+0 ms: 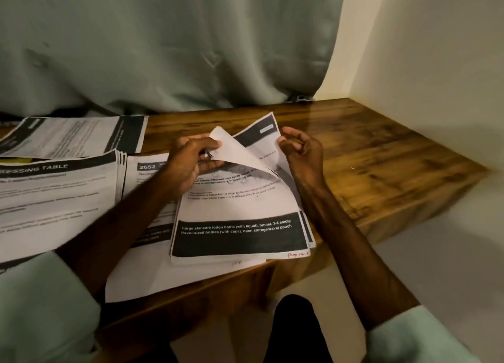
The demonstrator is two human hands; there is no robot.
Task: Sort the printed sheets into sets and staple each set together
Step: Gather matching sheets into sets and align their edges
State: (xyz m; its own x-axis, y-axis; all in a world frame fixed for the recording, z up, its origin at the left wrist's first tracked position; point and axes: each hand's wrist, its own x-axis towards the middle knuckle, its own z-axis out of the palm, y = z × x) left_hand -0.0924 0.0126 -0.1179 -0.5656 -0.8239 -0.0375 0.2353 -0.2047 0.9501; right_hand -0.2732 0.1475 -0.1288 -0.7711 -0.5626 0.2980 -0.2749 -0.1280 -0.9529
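Note:
A thin set of printed sheets (240, 226) with black bands lies near the front edge of the wooden table (381, 155). My left hand (188, 163) pinches the top left corner of the upper sheet (234, 150) and curls it up and over. My right hand (302, 155) sits at the set's top right corner, fingers loosely curled, thumb and fingertip against the paper edge. Whether it grips the paper is unclear. No stapler is visible.
Other printed stacks lie to the left: one headed "DRESSING TABLE" (54, 196), one marked "2652" (147, 169) under my left forearm, and another (73, 136) at the back. A loose sheet (169, 278) overhangs the front edge. A curtain (163, 49) hangs behind; a wall (436, 62) stands right.

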